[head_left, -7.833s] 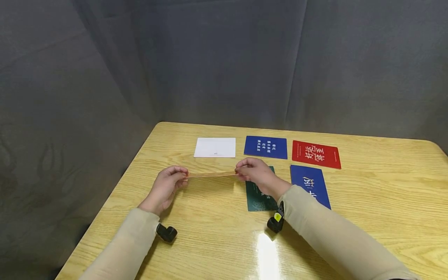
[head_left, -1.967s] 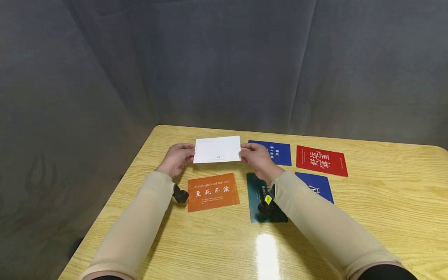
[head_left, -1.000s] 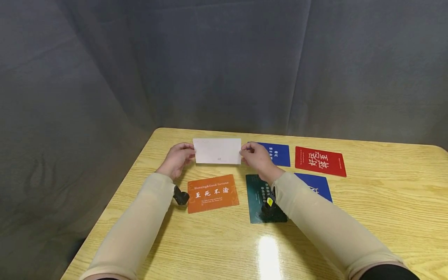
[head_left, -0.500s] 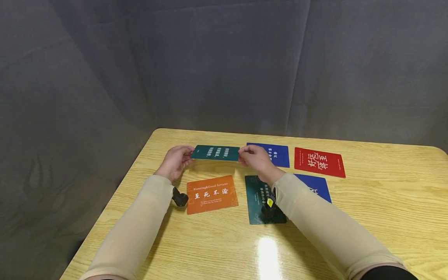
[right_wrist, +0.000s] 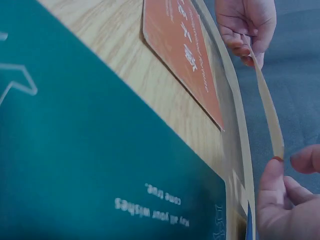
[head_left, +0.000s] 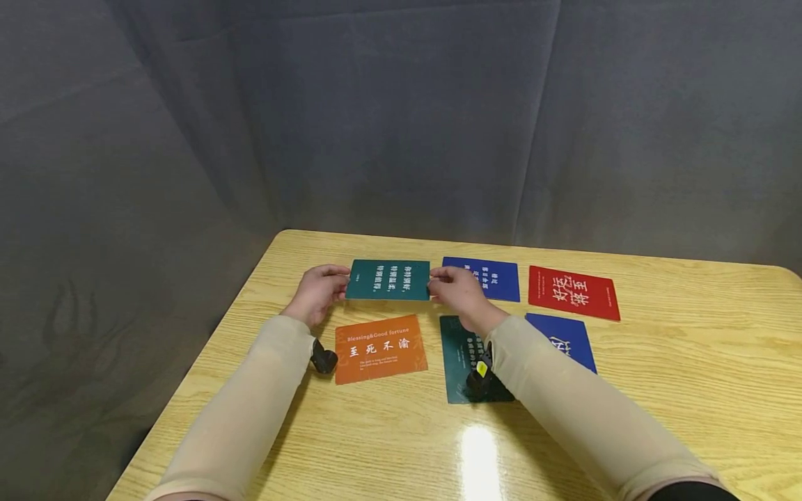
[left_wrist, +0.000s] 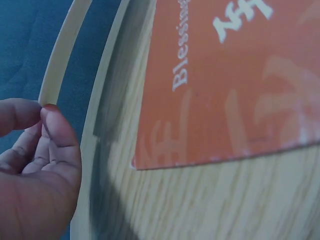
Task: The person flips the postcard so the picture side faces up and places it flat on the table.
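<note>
A green postcard (head_left: 388, 280) with white lettering is held above the far left part of the table, its printed face up. My left hand (head_left: 318, 292) pinches its left short edge; in the left wrist view, thumb and fingers (left_wrist: 55, 127) meet at the card's pale underside. At the opposite short edge, my right hand (head_left: 462, 292) holds it between thumb and fingers. In the right wrist view the postcard (right_wrist: 269, 110) appears edge-on, slightly bowed between both hands. Below it on the table lies an orange postcard (head_left: 381, 350) with white writing.
A dark green postcard (head_left: 456, 355) lies partly under my right wrist. To the right are a blue postcard (head_left: 501, 278), a red one (head_left: 573, 292) and a second blue one (head_left: 564, 334), partly behind my sleeve. A grey curtain (head_left: 401, 125) hangs behind the wooden table (head_left: 689, 362).
The orange postcard, earlier in both hands, now lies on the table. The other postcard was lifted white side showing, then flipped to its green face and tilted further toward me.
</note>
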The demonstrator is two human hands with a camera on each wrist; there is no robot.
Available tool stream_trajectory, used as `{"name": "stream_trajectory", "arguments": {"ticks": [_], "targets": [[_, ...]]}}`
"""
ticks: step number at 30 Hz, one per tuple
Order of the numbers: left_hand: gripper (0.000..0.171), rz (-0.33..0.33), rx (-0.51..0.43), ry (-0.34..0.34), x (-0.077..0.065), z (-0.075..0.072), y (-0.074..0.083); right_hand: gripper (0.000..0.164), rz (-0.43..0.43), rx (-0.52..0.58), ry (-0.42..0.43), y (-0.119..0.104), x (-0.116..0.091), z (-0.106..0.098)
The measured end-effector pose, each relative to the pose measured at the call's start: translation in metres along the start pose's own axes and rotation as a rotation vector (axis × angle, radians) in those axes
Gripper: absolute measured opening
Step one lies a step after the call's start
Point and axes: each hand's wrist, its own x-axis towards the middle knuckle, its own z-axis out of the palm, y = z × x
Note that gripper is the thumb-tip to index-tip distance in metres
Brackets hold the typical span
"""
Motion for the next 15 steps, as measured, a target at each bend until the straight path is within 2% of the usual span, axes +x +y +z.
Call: {"name": "stream_trajectory", "arguments": {"ticks": [5,8,15], "targets": [[0.030,-0.027,0.069,0.011,-0.0014,0.0016,0.0002,0.047,0.040,-0.021,-0.057,-0.0017,-0.0015,-0.0007],[0.033,-0.041,0.105,-0.012,-0.0013,0.0035,0.0002,0.050,0.062,-0.032,-0.066,-0.0019,-0.0023,-0.0009],[0.040,-0.110,0.108,-0.057,0.0004,0.0084,0.0035,0.054,0.039,-0.061,-0.087,0.0023,-0.0042,-0.0029]]}}
